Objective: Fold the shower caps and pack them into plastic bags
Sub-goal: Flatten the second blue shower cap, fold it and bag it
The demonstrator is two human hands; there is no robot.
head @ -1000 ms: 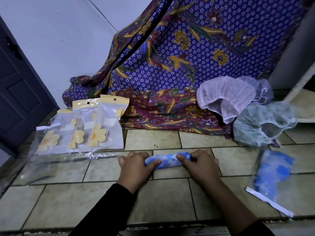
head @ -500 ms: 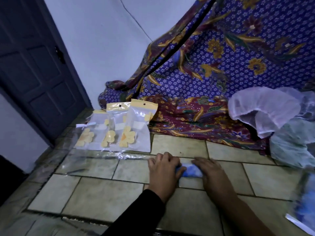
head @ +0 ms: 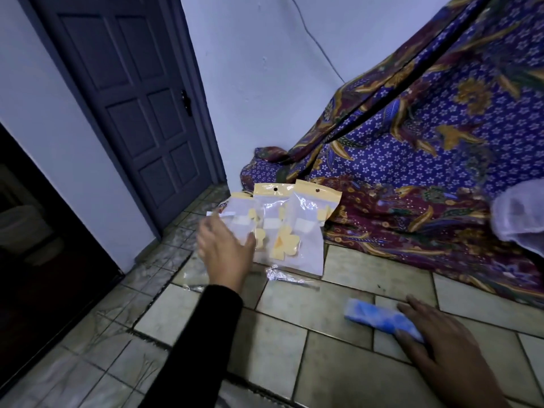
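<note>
One second ago both hands were pressing the rolled blue shower cap [head: 379, 318] on the tiled floor [head: 294, 334]. Now only the right hand [head: 441, 346] is on it. Its fingers lie nearly flat over the near right end of the roll and keep it closed, without curling around it. The left hand [head: 225, 251] has left the roll and has gone to the far left, to the plastic bags [head: 300, 231] with yellow tops that lean in a row against the patterned cloth [head: 426, 148]. This hand is open, with the fingers spread, and it holds nothing. It is blurred, so I cannot tell if it already touches the leftmost bag.

In my judgement the folding of this cap is finished and the packing step begins: the left hand will take one bag while the right hand stops the roll from opening. The roll and the bags are well apart. A white shower cap [head: 518, 222] waits at the right edge, not yet folded.
</note>
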